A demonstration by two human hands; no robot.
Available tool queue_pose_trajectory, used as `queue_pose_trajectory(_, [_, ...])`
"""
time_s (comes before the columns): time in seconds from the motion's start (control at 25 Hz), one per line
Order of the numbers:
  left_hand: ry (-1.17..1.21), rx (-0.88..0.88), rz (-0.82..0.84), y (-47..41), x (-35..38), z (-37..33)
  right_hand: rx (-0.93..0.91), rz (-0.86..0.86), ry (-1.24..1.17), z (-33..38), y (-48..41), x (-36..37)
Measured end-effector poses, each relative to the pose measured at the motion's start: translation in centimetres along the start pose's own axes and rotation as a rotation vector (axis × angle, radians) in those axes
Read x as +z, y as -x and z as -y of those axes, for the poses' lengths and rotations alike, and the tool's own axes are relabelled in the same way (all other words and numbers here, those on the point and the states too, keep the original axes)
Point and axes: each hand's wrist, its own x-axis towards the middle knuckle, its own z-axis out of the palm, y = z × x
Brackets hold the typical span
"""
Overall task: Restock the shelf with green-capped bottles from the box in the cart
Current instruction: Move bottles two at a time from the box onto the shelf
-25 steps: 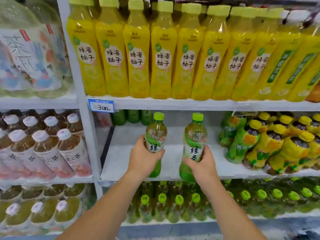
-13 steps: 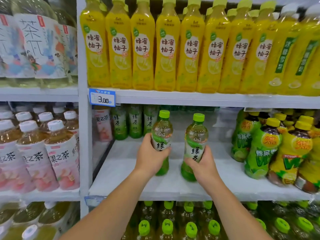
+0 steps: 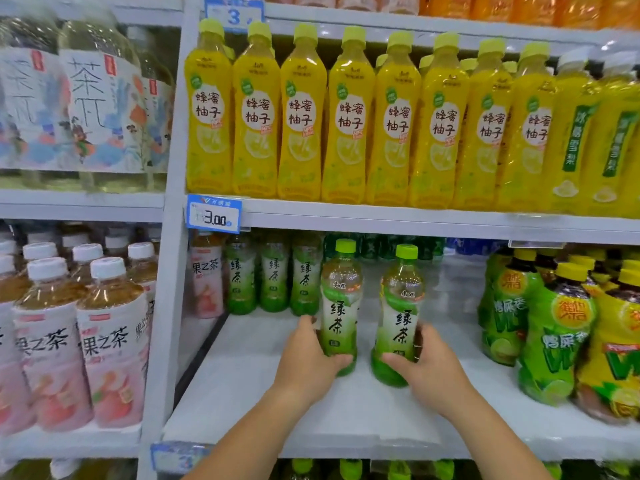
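Observation:
I hold two green-capped green tea bottles upright over the white middle shelf [image 3: 263, 393]. My left hand [image 3: 306, 362] grips the lower body of the left bottle [image 3: 341, 299]. My right hand [image 3: 433, 365] grips the lower body of the right bottle [image 3: 401, 306]. Both bottles stand side by side, a small gap between them, their bases at or just above the shelf surface. Three matching green tea bottles [image 3: 273, 278] stand in a row at the back left of the same shelf. The box and the cart are out of view.
A pink-labelled bottle [image 3: 206, 275] stands at the shelf's far left. Green and yellow bottles [image 3: 554, 327] crowd its right side. Yellow honey-pomelo bottles [image 3: 349, 116] fill the shelf above. A price tag [image 3: 214, 213] hangs on that shelf's edge. White-capped tea bottles [image 3: 79, 327] fill the left bay.
Both hands have slid lower on the bottles and carried them deeper onto the shelf. The camera has moved closer and tilted up, so the back row of green tea bottles shows.

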Motion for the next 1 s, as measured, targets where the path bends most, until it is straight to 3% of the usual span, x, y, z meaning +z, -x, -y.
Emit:
queue_pose_trajectory(0.24, [-0.070, -0.023, -0.081, -5.7, 2.7, 0.7, 0.086, -0.011, -0.037, -2.2, -6.9, 0.8])
queue_pose_trajectory(0.68, [-0.155, 0.004, -0.196, -12.4, 5.1, 2.4, 0.061, -0.025, -0.091, -4.3, -14.9, 3.0])
queue_pose_trajectory(1.0, [-0.171, 0.014, -0.148, -14.3, 4.7, 3.2, -0.015, -0.056, -0.095, -4.5, -16.5, 3.4])
